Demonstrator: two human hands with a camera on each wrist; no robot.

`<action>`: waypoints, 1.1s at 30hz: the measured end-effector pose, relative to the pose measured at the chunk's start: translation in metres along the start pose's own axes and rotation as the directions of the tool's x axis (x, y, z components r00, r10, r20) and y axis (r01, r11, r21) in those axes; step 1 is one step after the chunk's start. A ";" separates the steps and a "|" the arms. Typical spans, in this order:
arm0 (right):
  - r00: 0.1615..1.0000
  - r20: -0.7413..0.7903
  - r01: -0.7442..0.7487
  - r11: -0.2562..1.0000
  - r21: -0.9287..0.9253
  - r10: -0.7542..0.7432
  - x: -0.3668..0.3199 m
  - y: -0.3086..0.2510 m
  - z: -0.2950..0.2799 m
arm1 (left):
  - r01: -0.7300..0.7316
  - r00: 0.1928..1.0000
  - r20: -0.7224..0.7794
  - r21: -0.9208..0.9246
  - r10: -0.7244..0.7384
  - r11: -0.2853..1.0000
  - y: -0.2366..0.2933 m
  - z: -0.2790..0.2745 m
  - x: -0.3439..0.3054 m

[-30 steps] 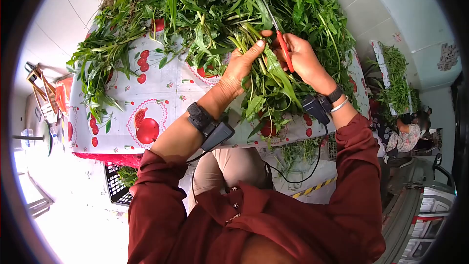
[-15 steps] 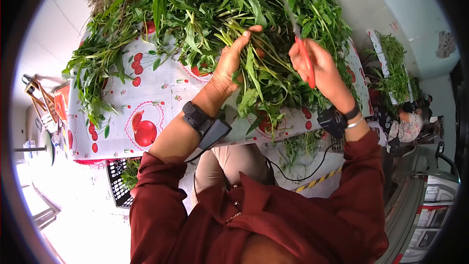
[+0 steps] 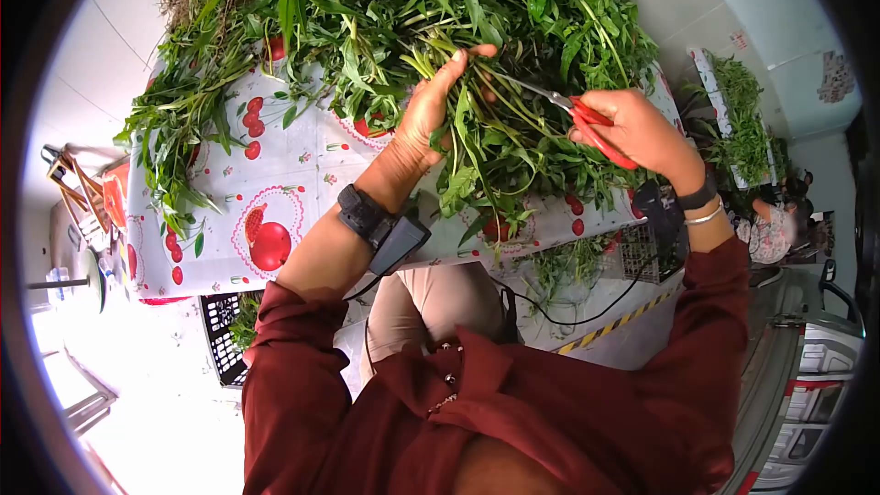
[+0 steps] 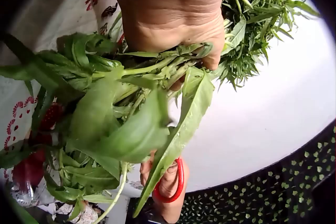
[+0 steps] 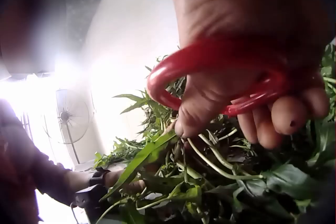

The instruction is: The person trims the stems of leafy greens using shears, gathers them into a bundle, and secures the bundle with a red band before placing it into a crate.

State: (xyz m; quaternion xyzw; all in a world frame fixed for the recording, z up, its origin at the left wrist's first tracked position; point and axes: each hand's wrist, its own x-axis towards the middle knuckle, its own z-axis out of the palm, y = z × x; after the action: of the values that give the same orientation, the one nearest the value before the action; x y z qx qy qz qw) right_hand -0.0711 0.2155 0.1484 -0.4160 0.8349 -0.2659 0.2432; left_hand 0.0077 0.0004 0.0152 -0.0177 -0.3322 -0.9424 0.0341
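Left hand point(image 3: 423, 119): fingers clamped on greens bunch point(image 3: 486, 142), stem ends presented to blades. Right hand point(image 3: 642, 133): fingers clamped through red scissors point(image 3: 576, 111).

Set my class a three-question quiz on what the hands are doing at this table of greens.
1. True or false: the right hand holds red-handled scissors.
2. The left hand grips: A a knife, B a bunch of greens, C a cup.
3. Fill in: the tablecloth is printed with red ____.
Key: 1 true; 2 B; 3 fruit.
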 end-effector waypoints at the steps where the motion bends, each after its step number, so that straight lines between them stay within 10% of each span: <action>1: 1.000 0.000 0.000 1.000 0.003 0.000 0.004 0.001 -0.003 | 0.002 1.000 -0.002 0.002 -0.002 1.000 0.000 0.000 0.000; 16: 0.978 0.160 -0.078 0.940 -0.333 0.137 0.016 -0.023 -0.018 | 0.017 0.999 -0.036 0.075 -0.014 0.997 0.002 0.006 -0.004; 33: 0.985 0.162 -0.023 0.978 -0.209 0.058 0.016 -0.018 -0.007 | 0.025 0.999 -0.044 0.082 -0.021 0.996 0.001 0.002 -0.002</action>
State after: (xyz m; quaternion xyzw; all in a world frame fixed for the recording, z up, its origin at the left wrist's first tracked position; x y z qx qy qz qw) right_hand -0.0737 0.1948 0.1624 -0.4427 0.8430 -0.1371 0.2731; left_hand 0.0096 0.0010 0.0179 0.0078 -0.3702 -0.9284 0.0311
